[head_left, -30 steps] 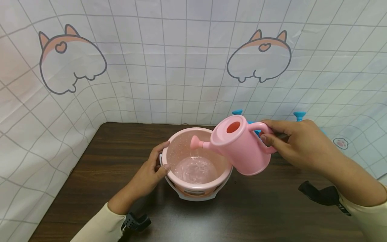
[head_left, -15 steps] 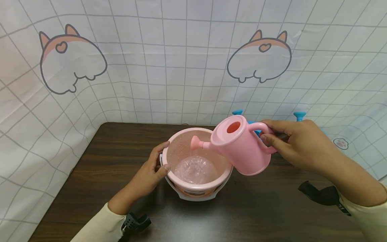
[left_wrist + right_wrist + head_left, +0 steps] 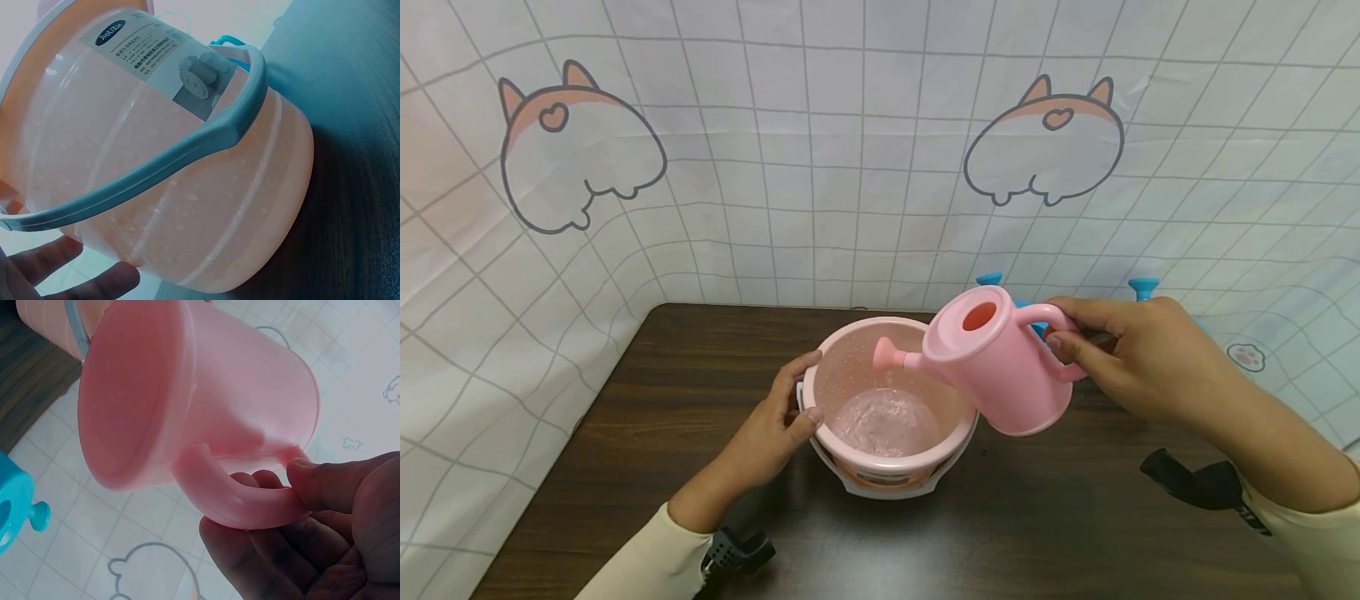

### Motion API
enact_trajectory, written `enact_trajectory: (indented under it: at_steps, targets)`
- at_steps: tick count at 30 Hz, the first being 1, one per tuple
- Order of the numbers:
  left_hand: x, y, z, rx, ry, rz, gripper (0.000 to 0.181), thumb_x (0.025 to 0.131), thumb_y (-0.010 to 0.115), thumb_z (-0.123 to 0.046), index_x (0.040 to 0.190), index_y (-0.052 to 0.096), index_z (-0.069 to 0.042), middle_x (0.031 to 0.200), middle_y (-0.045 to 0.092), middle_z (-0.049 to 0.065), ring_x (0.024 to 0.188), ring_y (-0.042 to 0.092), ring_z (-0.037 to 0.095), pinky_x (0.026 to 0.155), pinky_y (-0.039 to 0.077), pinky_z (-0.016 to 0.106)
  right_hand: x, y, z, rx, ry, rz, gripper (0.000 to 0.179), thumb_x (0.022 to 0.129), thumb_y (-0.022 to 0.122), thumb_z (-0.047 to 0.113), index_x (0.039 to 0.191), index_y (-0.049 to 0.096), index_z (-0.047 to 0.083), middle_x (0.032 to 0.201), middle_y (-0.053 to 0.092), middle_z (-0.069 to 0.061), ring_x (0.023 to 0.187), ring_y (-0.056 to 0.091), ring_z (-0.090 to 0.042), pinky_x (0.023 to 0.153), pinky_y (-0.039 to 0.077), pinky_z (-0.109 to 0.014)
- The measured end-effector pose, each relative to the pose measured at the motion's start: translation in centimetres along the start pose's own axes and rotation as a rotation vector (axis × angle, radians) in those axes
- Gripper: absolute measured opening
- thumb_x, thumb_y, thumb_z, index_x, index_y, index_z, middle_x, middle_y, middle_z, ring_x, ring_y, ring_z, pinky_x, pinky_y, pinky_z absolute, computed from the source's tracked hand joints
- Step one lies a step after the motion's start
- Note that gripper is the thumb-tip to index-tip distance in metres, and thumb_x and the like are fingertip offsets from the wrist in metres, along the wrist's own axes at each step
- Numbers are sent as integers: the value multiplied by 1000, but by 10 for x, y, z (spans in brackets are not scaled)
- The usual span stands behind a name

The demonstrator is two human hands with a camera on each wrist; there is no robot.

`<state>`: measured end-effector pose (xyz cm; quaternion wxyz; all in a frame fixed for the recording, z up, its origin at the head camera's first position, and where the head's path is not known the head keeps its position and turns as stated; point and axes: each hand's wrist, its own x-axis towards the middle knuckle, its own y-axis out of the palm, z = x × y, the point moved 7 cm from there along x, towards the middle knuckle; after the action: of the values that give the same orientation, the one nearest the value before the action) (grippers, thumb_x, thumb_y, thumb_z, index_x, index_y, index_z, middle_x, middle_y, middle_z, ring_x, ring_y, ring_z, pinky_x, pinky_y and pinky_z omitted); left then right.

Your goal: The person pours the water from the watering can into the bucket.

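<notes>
A pink watering can [image 3: 996, 358] tilts over a pale pink bucket [image 3: 895, 463], its rose [image 3: 886, 355] inside the bucket's mouth. Thin streams of water fall from it onto the rippling water [image 3: 883, 423] below. My right hand [image 3: 1138, 354] grips the can's handle [image 3: 244, 503], thumb on top and fingers curled beneath. With the thumb on the rim and the fingers around the outer side, my left hand [image 3: 778, 425] holds the bucket's left edge. The bucket's grey carrying handle [image 3: 162, 172] hangs down along its printed side.
Behind the watering can, a blue spout head [image 3: 988, 278] and another blue spout head [image 3: 1143, 287] show, their bodies mostly hidden. Bucket and hands are over a dark wooden table [image 3: 700, 367]. A white gridded cloth [image 3: 820, 167] with cartoon prints rises at the back.
Water keeps falling, and the splashes on its surface shift from frame to frame. Both hands, the bucket and the watering can hold their places.
</notes>
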<state>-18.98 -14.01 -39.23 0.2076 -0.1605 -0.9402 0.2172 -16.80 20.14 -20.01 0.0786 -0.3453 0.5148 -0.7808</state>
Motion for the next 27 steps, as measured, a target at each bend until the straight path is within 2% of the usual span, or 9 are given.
enact_trajectory:
  at_steps: [27]
  targets:
    - [0,-1,-1,10,-14,-12,67,101,56,-38,159,25,-25,131,59,18,106,64,25,88,52,40,0,0,3,-5,-7,8,35,90,79,10,124,75,18,72,65,15,56,50,-1,50,38,-22]
